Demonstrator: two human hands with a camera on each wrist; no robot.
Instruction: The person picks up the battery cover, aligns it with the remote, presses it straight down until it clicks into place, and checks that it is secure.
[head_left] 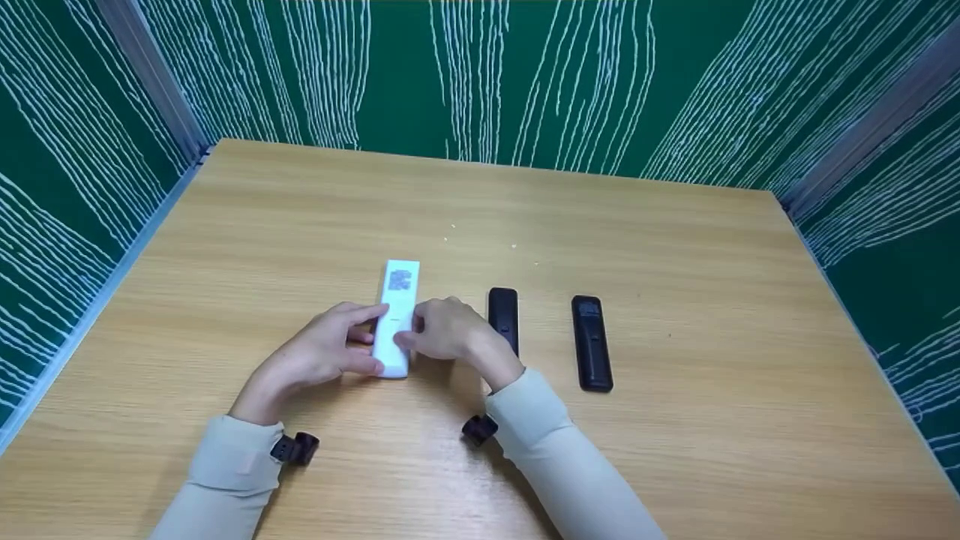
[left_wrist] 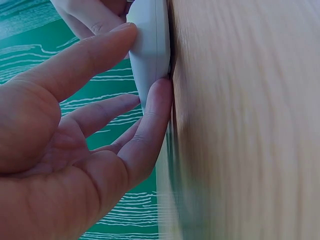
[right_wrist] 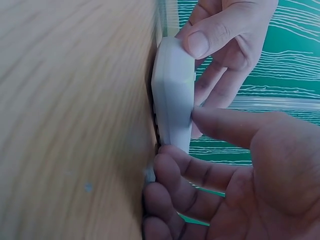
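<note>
A white remote control [head_left: 394,322] lies on the wooden table with its labelled back upward; in the right wrist view small buttons show along its underside. My left hand [head_left: 322,349] holds its left edge, with the thumb by the near end and the index finger farther up. From the opposite side my right hand [head_left: 454,330] pinches the edge, thumb on the back and fingers curled low at the side. Close to the right hand lies a black remote control [head_left: 503,307], its near end hidden behind the wrist. Another black remote control [head_left: 592,345] rests farther right.
The wooden table [head_left: 675,450] is bounded by green walls [head_left: 405,90] with white streaks at the back and both sides. A few tiny pale crumbs [head_left: 514,246] lie beyond the remotes. Both wrists carry small black cameras [head_left: 296,448].
</note>
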